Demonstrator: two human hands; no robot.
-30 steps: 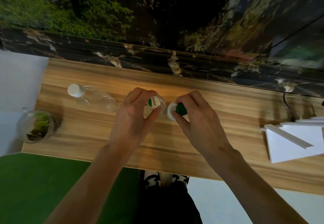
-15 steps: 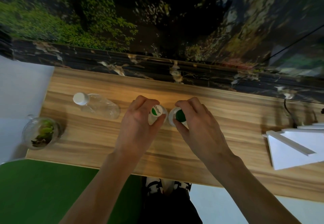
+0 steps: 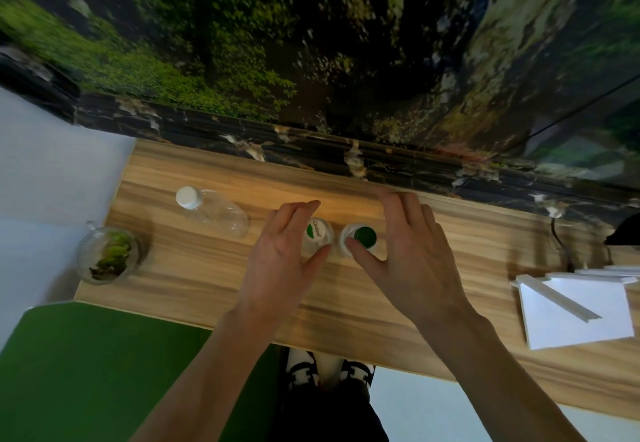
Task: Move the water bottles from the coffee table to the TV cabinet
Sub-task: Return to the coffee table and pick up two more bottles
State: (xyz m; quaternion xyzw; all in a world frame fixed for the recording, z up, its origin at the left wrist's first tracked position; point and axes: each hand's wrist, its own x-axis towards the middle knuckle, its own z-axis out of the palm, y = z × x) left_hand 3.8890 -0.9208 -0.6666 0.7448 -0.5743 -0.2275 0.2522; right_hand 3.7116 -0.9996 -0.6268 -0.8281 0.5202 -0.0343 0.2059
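Left hand (image 3: 277, 258): fingers spread, released, seen just left of the labelled-cap bottle (image 3: 318, 234).
Right hand (image 3: 412, 254): fingers spread, released, thumb at the green-cap bottle (image 3: 360, 238).
Bottles: both stood upright, side by side, frame centre, on the tabletop (image 3: 346, 296).
Third bottle (image 3: 214, 211): stood at centre left.
Glass jar (image 3: 109, 256): placed at left edge.
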